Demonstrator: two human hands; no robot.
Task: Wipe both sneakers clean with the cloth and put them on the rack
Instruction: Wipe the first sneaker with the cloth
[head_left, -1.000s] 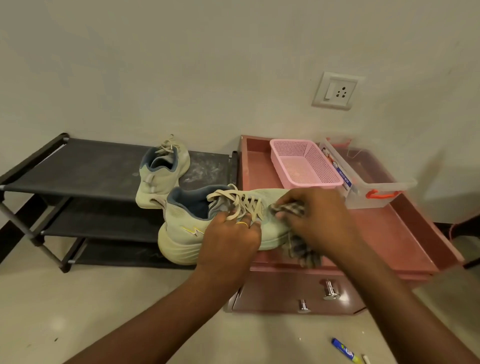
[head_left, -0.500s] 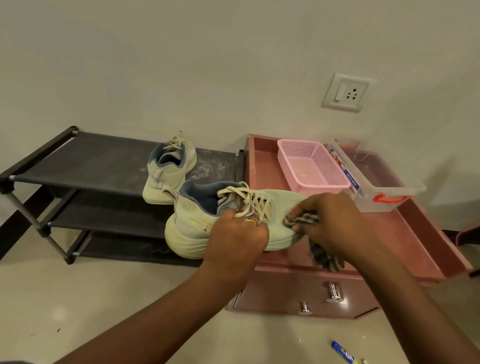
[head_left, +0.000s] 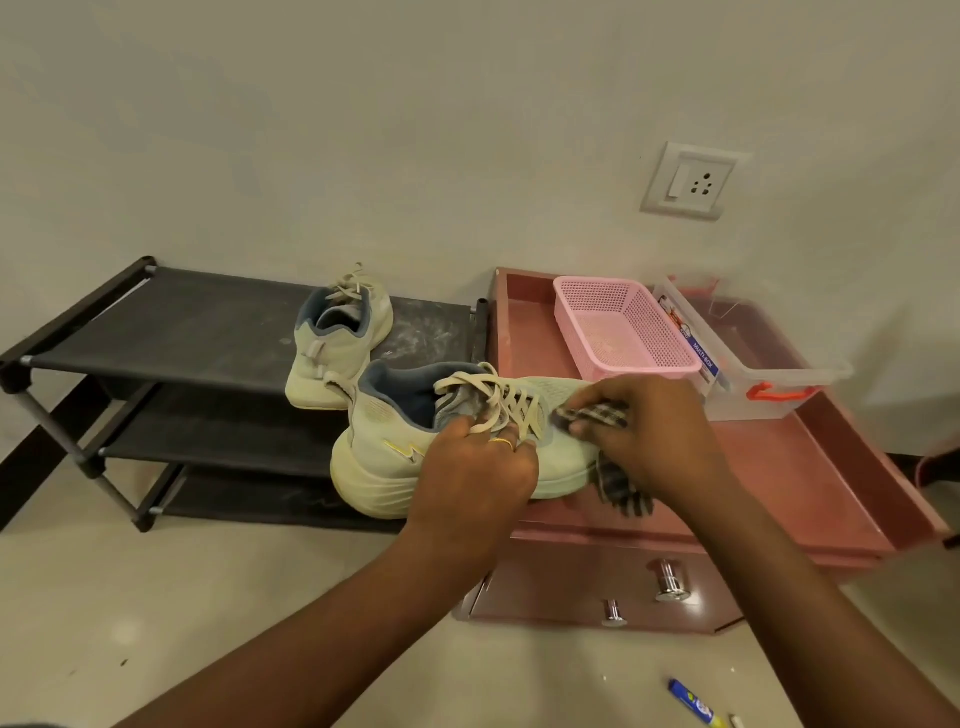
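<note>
Rack (head_left: 182, 332): black, three fabric shelves, against the wall on the left. White dust marks on the right end of the top shelf.

Cabinet (head_left: 789, 467): reddish-brown, just right of the rack, raised rim round the top, two chrome knobs (head_left: 670, 579) on the front.

Sneaker 1 (head_left: 374, 467): pale green, blue lining, beige laces. Upright, heel left, toe right. Toe end sits over the cabinet's front-left corner, heel sticks out in front of the rack. Can't tell whether the sole rests on the cabinet rim or is fully carried.

Sneaker 2 (head_left: 332, 358): same model, on the rack's top shelf, right half, heel toward the camera at the front edge.

Clear box (head_left: 769, 374): orange latch, back right of the cabinet top. Pink basket (head_left: 623, 332): just left of it, side by side.

Left hand (head_left: 472, 467): fingers curled over sneaker 1 at the laces, gripping it. Ring on one finger.

Right hand (head_left: 649, 431): fingers bunched, pinching the cloth (head_left: 597, 415) and pressing it onto the toe upper of sneaker 1. Cloth is checked; loose tail hangs below the hand along the sneaker's side.

Wall socket (head_left: 688, 182): above the cabinet.

Blue tube (head_left: 847, 709): on the floor, bottom right.
</note>
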